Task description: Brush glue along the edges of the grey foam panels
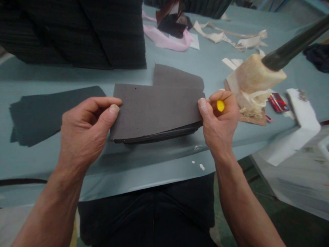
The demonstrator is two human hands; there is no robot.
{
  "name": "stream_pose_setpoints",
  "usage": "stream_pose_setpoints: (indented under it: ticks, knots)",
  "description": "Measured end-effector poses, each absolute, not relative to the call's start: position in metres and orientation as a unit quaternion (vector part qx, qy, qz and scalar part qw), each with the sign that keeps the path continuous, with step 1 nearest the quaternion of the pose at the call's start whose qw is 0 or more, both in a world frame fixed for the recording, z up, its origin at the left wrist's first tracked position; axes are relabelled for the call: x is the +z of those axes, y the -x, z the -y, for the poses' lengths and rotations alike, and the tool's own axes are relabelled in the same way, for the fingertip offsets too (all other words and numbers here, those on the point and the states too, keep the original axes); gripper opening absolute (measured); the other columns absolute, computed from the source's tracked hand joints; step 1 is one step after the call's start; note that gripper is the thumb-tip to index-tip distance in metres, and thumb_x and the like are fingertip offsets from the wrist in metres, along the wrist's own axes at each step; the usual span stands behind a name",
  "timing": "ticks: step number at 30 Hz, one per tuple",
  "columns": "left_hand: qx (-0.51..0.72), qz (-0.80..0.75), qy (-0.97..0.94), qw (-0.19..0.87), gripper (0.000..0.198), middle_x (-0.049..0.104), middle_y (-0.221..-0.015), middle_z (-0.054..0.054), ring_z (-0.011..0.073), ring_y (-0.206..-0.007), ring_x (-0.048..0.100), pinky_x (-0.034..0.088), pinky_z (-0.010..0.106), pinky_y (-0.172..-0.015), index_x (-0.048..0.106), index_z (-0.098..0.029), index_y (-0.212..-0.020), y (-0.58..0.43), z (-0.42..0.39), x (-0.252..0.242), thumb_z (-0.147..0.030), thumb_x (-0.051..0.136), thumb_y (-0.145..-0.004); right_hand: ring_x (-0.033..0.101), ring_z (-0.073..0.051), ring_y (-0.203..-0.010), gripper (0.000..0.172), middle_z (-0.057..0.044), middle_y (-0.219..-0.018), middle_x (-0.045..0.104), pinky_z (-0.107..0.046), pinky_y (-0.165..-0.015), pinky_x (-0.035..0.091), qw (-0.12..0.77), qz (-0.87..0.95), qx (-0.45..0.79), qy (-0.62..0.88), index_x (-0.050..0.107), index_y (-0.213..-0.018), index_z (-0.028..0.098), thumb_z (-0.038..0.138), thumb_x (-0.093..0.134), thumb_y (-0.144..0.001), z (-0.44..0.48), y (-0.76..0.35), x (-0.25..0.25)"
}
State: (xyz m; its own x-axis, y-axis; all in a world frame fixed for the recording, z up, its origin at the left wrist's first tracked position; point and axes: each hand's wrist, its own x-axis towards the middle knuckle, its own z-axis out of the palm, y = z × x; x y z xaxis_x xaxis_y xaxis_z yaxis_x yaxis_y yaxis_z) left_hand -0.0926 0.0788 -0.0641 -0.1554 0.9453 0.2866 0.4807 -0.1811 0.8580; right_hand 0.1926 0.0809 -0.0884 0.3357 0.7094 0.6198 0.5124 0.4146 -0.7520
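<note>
A dark grey-brown sheet (156,108), cut like a fabric or leather panel, lies across a stack of similar dark pieces (164,134). My left hand (84,127) pinches its left edge between thumb and forefinger. At the opposite edge my right hand (221,120) pinches the sheet in the same way. A yellow stick-like thing (220,105), perhaps a crayon or marker, shows its end from the curled fingers of that hand. Behind the sheet another grey-brown piece (178,75) with rounded corners sticks out. One small dark dot marks the sheet near its upper left corner.
Dark panels (51,113) lie fanned at the left. Tall black stacks (77,32) stand behind. On the right is a cream block with a dark handle (257,75), near a red packet (278,102) and white strip (304,116). Pink cloth (167,39) lies on the blue-green tabletop (123,178).
</note>
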Motion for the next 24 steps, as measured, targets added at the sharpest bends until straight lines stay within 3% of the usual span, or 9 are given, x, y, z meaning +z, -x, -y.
stream_pose_setpoints:
  ticks: [24]
  knots:
    - [0.466, -0.582, -0.646, 0.165, 0.024, 0.083, -0.093, -0.001, 0.0096, -0.073, 0.066, 0.047, 0.02, -0.064, 0.086, -0.023, -0.107, 0.0906, -0.0757, -0.0656, -0.036, 0.072, -0.092, 0.044, -0.011, -0.065, 0.018, 0.007, -0.077, 0.049, -0.031, -0.065, 0.04, 0.611, 0.564, 0.1, 0.547, 0.053, -0.09, 0.026, 0.027, 0.071, -0.093, -0.0771, -0.189, -0.0829]
